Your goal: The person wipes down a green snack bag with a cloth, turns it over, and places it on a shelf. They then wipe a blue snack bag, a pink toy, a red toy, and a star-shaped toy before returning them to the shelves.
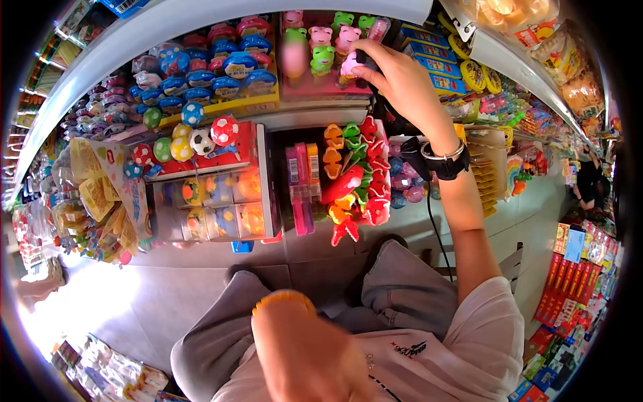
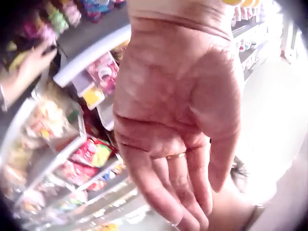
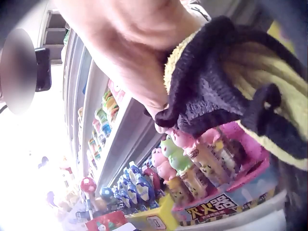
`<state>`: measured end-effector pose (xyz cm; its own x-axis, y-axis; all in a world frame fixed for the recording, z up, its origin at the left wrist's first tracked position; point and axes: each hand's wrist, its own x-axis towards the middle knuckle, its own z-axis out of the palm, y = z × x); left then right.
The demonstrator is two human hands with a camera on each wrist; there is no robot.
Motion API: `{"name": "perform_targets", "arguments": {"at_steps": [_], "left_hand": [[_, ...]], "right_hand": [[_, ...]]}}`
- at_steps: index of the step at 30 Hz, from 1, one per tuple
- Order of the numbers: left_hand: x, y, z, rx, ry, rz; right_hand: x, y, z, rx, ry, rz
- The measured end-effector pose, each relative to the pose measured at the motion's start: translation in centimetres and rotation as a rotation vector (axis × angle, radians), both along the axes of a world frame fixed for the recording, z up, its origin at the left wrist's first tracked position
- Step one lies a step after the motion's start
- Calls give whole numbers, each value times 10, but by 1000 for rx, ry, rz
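Observation:
My right hand (image 1: 405, 77) reaches over the box of pink and green frog-headed toys (image 1: 322, 60). It grips a black and yellow cloth (image 3: 207, 96), which hangs in folds beside the toys in the right wrist view. In the head view only dark bits of the cloth show by the fingertips, close to a pink frog toy (image 1: 349, 65). My left hand (image 1: 311, 355), blurred, is raised in front of the chest. Its palm (image 2: 168, 91) faces the left wrist camera with loosely bent fingers and nothing in it.
Left of the frogs stands a yellow box of blue toys (image 1: 241, 67). Nearer are ball-topped toys (image 1: 201, 142), a clear-fronted box (image 1: 221, 208) and a bin of red, green and orange toys (image 1: 375, 174). Blue boxes (image 1: 439, 65) sit to the right. A shelf edge (image 1: 221, 13) runs overhead.

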<state>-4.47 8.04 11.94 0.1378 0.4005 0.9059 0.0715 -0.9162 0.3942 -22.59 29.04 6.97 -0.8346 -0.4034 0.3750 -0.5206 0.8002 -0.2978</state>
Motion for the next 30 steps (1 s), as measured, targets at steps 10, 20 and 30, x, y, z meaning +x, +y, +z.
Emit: {"name": "perform_targets", "arguments": {"at_steps": [10,20,30], "left_hand": [[12,9,14,217,-124,-60],[13,16,19,186,-133,-67],[16,15,19,190,-140,-95]], "right_hand": [[-9,2,-23,62,-20,-109],[16,13,29,-221,180,-51],[38,34,54,-169,275,-68]]}}
